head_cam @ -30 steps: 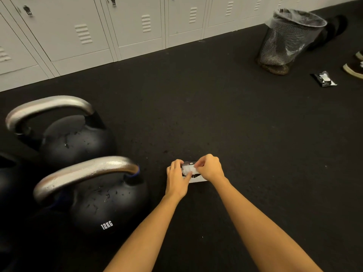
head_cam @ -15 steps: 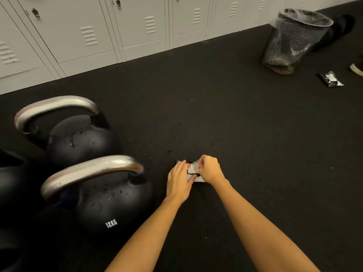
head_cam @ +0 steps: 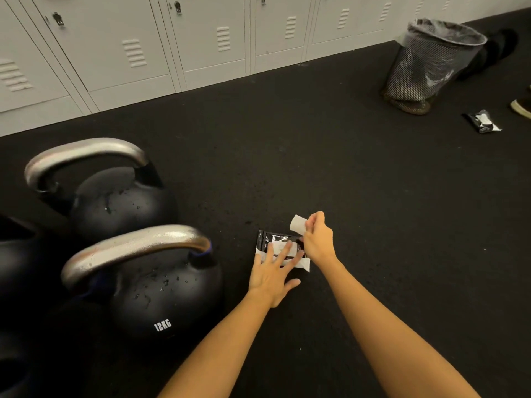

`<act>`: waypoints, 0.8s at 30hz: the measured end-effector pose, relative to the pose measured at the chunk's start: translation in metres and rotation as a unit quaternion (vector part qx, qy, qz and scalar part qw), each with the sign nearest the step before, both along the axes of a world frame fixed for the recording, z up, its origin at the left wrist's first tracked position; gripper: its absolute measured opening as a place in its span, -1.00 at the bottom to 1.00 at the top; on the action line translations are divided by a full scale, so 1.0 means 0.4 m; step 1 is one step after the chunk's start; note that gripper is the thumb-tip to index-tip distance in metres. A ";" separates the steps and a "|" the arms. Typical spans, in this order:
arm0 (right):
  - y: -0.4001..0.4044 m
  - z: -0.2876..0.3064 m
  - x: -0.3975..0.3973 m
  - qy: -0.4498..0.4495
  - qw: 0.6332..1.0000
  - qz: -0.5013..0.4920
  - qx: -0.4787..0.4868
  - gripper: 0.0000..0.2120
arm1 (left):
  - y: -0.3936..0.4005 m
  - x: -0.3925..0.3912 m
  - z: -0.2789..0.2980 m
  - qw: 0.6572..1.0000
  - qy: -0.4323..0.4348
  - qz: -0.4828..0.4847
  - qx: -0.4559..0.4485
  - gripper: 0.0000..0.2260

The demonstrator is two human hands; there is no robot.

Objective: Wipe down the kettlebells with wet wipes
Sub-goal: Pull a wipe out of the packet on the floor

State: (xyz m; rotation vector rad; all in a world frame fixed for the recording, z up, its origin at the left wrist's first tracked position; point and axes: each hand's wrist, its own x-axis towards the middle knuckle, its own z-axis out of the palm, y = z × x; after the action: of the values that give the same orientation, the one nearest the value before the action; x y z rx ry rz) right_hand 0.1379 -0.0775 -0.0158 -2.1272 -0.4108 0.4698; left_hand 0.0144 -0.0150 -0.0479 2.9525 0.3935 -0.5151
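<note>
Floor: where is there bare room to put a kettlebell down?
Bare floor lies between the lockers, the trash bin and the wipes pack under the hands. More lies right of the right hand. It is crowded at left, where the 12KG kettlebell and the kettlebell behind it stand together.

left hand [head_cam: 273,271] presses wipes pack [head_cam: 280,249] | right hand [head_cam: 317,239] pinches flap [head_cam: 298,224]

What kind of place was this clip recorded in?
Most likely a gym locker room or changing area. A row of pale metal lockers lines the far wall, kettlebells with steel handles, one marked 12KG, stand on a black rubber-like floor, and a lined mesh waste bin stands nearby.
</note>
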 end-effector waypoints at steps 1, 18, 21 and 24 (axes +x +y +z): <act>-0.005 0.002 0.000 -0.012 1.000 -0.006 0.005 -0.97 | -0.003 0.002 -0.001 1.000 0.012 -0.002 0.011 -0.40; 0.026 0.181 0.014 -0.123 0.988 0.014 0.088 -0.95 | 0.036 0.053 0.272 0.845 -0.279 0.280 -0.360 -0.62; 0.060 0.247 -0.026 -0.135 0.977 0.050 0.159 -0.93 | 0.055 0.042 0.345 0.753 -0.343 0.339 -0.447 -0.62; 0.097 0.303 -0.072 -0.150 0.961 0.091 0.212 -0.92 | 0.081 0.019 0.394 0.677 -0.410 0.380 -0.479 -0.65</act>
State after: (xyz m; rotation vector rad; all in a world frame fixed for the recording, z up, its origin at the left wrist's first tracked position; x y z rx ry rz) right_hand 0.1092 -0.0389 0.1055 -1.7476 -0.8102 0.1397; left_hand 0.0219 0.0174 0.1099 1.4950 0.8100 0.5617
